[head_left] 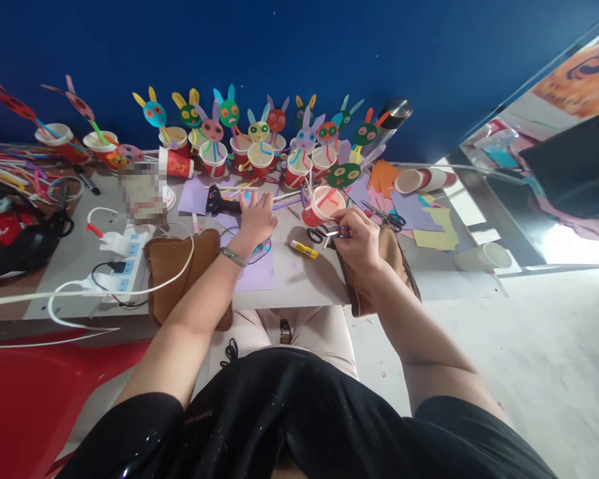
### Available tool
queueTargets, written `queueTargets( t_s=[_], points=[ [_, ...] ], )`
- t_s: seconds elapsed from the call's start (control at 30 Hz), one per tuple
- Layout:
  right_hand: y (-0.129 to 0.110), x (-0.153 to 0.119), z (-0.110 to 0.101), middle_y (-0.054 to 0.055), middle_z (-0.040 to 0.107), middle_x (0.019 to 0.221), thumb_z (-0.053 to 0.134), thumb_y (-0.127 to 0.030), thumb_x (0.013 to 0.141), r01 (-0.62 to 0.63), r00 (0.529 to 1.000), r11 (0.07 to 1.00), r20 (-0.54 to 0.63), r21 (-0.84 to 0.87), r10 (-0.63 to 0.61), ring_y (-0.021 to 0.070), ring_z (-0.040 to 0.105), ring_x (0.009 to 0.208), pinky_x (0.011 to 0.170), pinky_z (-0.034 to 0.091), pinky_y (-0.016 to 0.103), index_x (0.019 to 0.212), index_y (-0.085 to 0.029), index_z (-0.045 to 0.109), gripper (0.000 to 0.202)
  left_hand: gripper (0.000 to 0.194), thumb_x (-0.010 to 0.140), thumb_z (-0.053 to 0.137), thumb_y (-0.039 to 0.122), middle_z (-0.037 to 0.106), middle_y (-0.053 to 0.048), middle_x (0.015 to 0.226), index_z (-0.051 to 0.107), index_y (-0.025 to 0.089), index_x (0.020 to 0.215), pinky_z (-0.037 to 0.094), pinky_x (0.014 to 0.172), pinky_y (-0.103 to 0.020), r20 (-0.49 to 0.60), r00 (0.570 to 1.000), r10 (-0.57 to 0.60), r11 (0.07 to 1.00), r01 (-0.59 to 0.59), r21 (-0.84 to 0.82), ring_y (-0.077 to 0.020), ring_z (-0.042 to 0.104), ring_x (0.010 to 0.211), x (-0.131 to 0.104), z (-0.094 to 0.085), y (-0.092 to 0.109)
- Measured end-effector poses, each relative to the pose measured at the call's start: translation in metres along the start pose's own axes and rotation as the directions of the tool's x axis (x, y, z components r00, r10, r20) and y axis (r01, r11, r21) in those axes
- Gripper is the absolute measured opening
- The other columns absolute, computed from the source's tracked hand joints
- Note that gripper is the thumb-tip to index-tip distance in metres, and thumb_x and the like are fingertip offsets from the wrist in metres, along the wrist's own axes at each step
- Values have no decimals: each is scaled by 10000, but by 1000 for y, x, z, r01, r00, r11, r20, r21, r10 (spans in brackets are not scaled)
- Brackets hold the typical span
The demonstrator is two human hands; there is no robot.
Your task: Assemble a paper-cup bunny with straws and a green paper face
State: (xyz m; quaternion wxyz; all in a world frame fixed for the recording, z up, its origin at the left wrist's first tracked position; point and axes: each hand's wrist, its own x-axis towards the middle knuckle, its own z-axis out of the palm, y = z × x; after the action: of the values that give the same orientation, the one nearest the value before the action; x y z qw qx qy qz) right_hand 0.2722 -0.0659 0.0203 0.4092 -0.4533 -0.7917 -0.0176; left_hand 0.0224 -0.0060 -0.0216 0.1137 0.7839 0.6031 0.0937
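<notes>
My left hand [257, 218] lies with its fingers spread on small paper pieces and purple paper [258, 274]. Right beside its fingertips is a black glue gun [223, 201]. The fingers of my right hand [358, 238] are closed around a small object with white and purple parts, mostly hidden by the hand. Just beyond that hand stands a red and white paper cup [313, 214], with a green paper face [343, 175] above it. Black-handled scissors [317, 234] and a yellow glue stick [303, 249] rest on the table left of my right hand.
Several paper cups with rabbit-like paper faces [230, 113] line the blue wall. A white power strip [130, 259] with cables sits at left. Brown pads [184, 266] lie near the front edge. Coloured paper [434, 226] and more scissors [394, 219] lie at right.
</notes>
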Motion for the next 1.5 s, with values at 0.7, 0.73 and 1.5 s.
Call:
queueTargets(
  t_s=[0.7, 0.73, 1.5],
  points=[
    [4, 23, 8, 46, 770, 914, 612, -220, 939, 47, 998, 992, -48, 115, -41, 185, 692, 768, 678, 534, 330, 731, -275, 423, 286, 793, 1082, 446, 518, 339, -238, 1787, 348, 21, 1693, 188, 1387, -529, 242, 967, 78, 990, -104, 96, -357, 296, 1689, 12, -4, 9],
    [5, 28, 15, 46, 768, 913, 603, -208, 924, 64, 997, 989, -45, 131, -58, 184, 688, 766, 677, 533, 329, 732, -277, 411, 281, 797, 1081, 451, 530, 322, -244, 1791, 368, 16, 1684, 189, 1387, -530, 248, 966, 72, 986, -106, 126, -359, 293, 1691, 10, -7, 5],
    [26, 65, 113, 85, 689, 918, 540, -110, 807, -13, 982, 994, 186, 104, -7, 218, 615, 819, 753, 477, 330, 798, -261, 501, 156, 965, 1015, 556, 612, 189, -259, 1816, 290, -2, 1711, 197, 1394, -420, 495, 809, 319, 939, -342, -46, -344, 188, 1728, -7, -9, 4]
  ],
)
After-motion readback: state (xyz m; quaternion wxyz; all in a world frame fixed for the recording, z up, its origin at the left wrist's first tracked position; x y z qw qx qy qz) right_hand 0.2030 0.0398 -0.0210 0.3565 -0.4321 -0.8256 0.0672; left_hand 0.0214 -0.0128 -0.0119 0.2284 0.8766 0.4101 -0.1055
